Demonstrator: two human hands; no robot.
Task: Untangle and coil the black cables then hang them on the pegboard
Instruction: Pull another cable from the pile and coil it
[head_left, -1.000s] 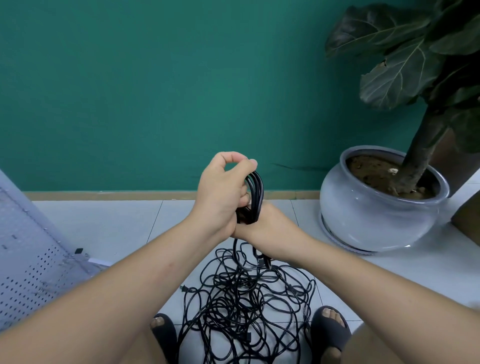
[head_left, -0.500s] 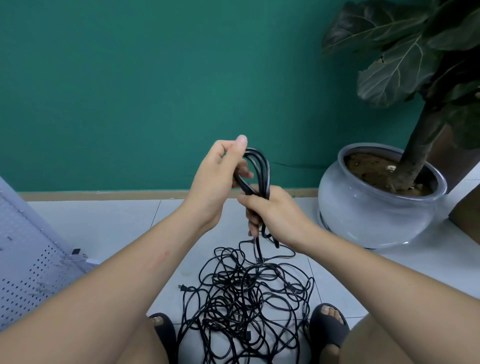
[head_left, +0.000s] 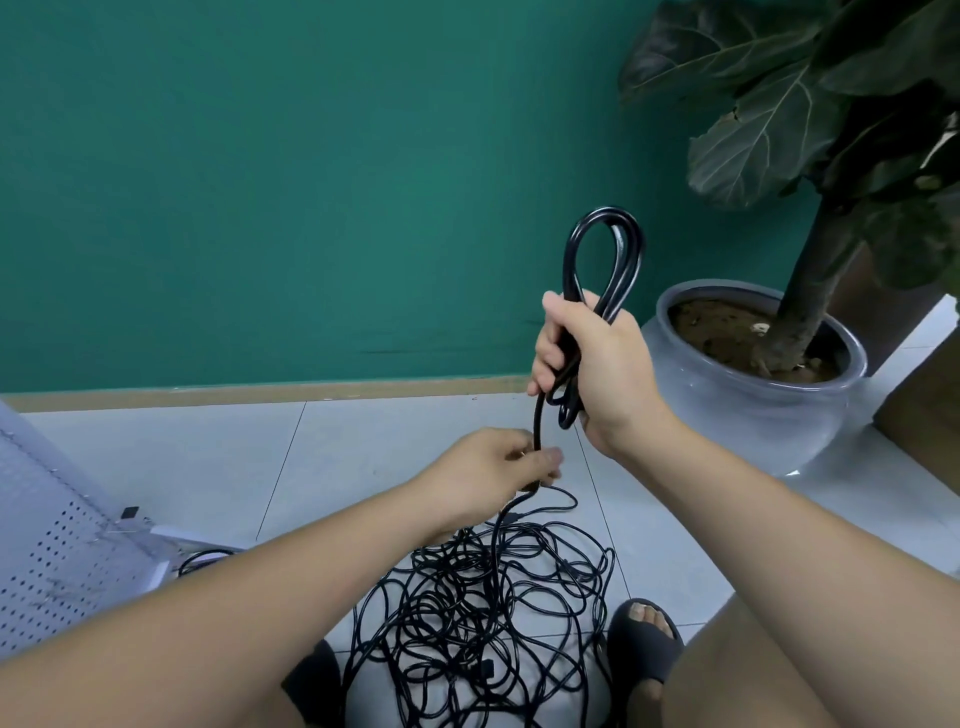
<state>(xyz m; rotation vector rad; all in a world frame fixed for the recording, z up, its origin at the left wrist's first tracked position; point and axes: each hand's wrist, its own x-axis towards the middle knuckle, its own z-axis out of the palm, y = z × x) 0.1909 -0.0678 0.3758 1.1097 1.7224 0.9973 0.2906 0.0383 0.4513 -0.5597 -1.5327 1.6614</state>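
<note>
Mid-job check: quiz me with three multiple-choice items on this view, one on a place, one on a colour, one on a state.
1. Where does the tangled cable pile lie?
A. in the plant pot
B. on the pegboard
C. on the tiled floor between the sandals

2. What colour is the wall?
A. teal green
B. white
C. yellow

3. What is the right hand doing?
A. hanging idle
B. gripping the coiled cable loops
C. pressing the floor

Answers:
1 C, the pile sits on tiles between the two sandals.
2 A, teal green fills the background.
3 B, its fingers curl round the loops, while the left hand pinches the trailing strand.
</note>
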